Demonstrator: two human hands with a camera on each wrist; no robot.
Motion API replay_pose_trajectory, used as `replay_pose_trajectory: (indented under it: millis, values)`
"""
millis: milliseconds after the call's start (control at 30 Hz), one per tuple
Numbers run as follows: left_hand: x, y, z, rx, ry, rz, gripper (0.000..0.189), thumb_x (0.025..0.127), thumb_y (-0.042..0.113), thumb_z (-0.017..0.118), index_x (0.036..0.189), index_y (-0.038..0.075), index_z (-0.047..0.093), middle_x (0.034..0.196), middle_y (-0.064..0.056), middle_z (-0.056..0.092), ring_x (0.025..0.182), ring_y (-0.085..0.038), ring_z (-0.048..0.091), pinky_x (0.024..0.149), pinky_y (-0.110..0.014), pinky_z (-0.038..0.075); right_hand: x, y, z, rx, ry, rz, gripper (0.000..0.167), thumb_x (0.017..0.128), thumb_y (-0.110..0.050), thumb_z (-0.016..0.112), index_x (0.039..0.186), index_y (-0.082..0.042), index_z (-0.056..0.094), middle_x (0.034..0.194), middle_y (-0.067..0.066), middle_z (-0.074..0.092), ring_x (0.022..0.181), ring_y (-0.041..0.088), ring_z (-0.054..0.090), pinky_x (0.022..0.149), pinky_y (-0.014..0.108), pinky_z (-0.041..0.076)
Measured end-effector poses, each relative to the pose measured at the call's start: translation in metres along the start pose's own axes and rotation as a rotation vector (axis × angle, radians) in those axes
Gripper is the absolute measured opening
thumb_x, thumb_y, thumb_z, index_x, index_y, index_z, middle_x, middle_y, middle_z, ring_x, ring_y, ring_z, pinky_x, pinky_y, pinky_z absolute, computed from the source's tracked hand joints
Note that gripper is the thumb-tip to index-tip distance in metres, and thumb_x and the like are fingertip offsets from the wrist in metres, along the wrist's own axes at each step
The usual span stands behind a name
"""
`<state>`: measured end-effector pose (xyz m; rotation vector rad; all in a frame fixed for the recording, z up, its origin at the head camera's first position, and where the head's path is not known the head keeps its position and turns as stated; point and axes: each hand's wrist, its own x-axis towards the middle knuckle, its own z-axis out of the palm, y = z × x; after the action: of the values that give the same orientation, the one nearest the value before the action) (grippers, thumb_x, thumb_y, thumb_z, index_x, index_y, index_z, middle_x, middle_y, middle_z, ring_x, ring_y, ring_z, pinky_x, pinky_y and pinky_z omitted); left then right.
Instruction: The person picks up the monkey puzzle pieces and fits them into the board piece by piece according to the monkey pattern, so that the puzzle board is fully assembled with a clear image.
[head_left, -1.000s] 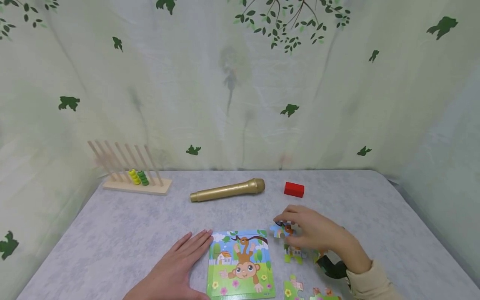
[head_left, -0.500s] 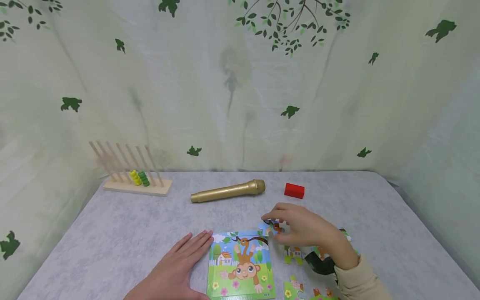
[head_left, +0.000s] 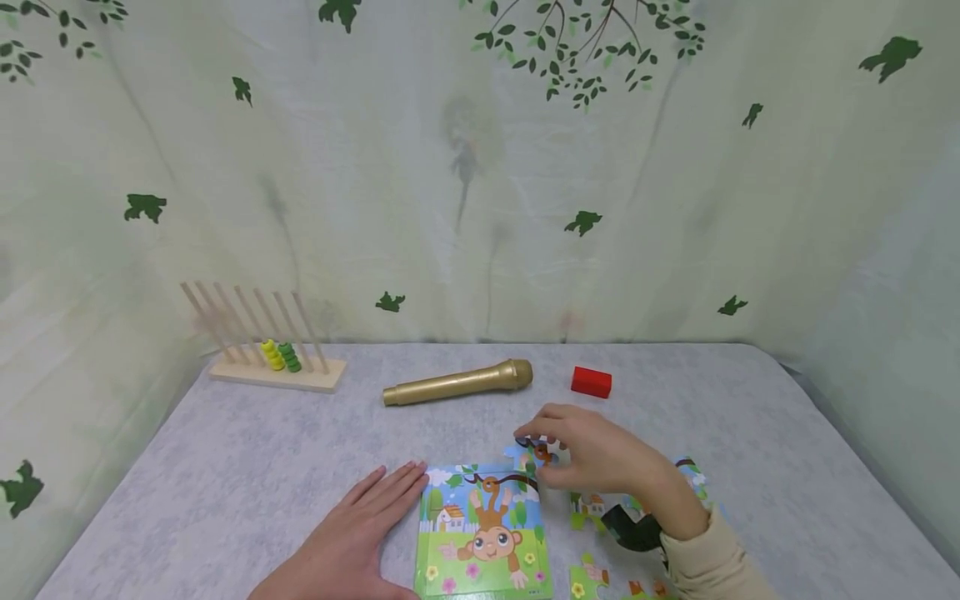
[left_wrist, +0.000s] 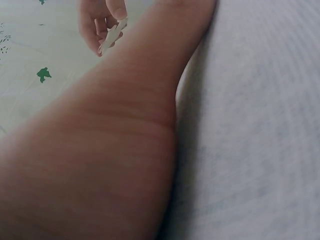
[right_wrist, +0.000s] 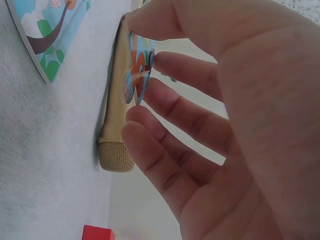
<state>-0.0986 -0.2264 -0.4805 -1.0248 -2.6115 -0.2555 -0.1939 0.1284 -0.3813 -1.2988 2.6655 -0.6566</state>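
My left hand point(head_left: 367, 529) lies flat on the table with straight fingers, its fingertips at the left edge of a square monkey picture board point(head_left: 480, 542). The left wrist view is mostly filled by the left forearm. Between thumb and fingers, my right hand point(head_left: 607, 454) pinches a jigsaw piece point(right_wrist: 140, 67) printed with a branch and part of a brown tail on blue. The piece is held up just above the board's top right corner. In the left wrist view its pale edge point(left_wrist: 114, 37) shows between the fingers.
More jigsaw pieces lie right of the board, among them a house piece point(head_left: 588, 505) and a flower piece point(head_left: 587, 579); the right forearm partly covers others. Farther back are a wooden peg stand point(head_left: 277, 379) with yellow and green beads, a gold toy microphone point(head_left: 457, 383) and a red block point(head_left: 592, 382).
My right hand has carried the pinched jigsaw piece leftward, from beside the board to over its top right corner. The left hand has stayed in place.
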Motion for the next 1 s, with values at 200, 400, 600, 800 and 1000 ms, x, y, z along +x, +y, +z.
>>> replay_pose_trajectory:
  millis: [200,400,600,800,1000]
  values:
    - [0.001,0.000,0.002,-0.010,0.001,0.003,0.123,0.076,0.094,0.050,0.159,0.004,0.038,0.163,-0.011,0.043,0.148,-0.026,0.042,0.127,-0.021,0.002,0.003,0.000,0.007,-0.010,0.006,-0.032,0.038,0.091,-0.016,0.074,0.129,-0.017,0.072,0.111,-0.008,0.065,0.090,0.008,0.058,0.076,0.021,0.054]
    - [0.001,0.000,0.001,0.000,0.003,0.005,0.123,0.076,0.094,0.051,0.158,0.003,0.040,0.162,-0.012,0.044,0.147,-0.026,0.043,0.127,-0.021,0.003,0.007,-0.005,0.013,0.005,-0.016,-0.020,0.039,0.089,-0.018,0.073,0.128,-0.017,0.072,0.113,-0.009,0.065,0.090,0.009,0.057,0.077,0.021,0.054]
    - [0.002,0.001,-0.001,-0.009,-0.019,-0.014,0.123,0.074,0.094,0.054,0.159,0.004,0.039,0.163,-0.010,0.042,0.148,-0.025,0.041,0.127,-0.020,0.001,0.015,-0.009,0.025,-0.017,-0.042,-0.044,0.037,0.090,-0.022,0.076,0.126,-0.017,0.072,0.112,-0.008,0.066,0.088,0.005,0.055,0.077,0.018,0.052]
    - [0.003,0.002,-0.002,-0.006,-0.029,-0.031,0.124,0.073,0.095,0.055,0.158,0.006,0.040,0.163,-0.009,0.042,0.149,-0.024,0.040,0.126,-0.019,0.000,0.020,-0.012,0.035,-0.050,-0.040,-0.073,0.038,0.090,-0.024,0.075,0.128,-0.017,0.072,0.113,-0.006,0.067,0.089,0.005,0.055,0.077,0.017,0.051]
    - [0.003,0.002,0.000,-0.007,-0.041,-0.036,0.124,0.073,0.094,0.055,0.158,0.006,0.040,0.163,-0.008,0.042,0.149,-0.023,0.040,0.126,-0.018,-0.001,0.024,-0.013,0.043,-0.068,-0.032,-0.096,0.040,0.091,-0.021,0.074,0.131,-0.017,0.072,0.112,-0.004,0.068,0.089,0.005,0.057,0.077,0.015,0.051]
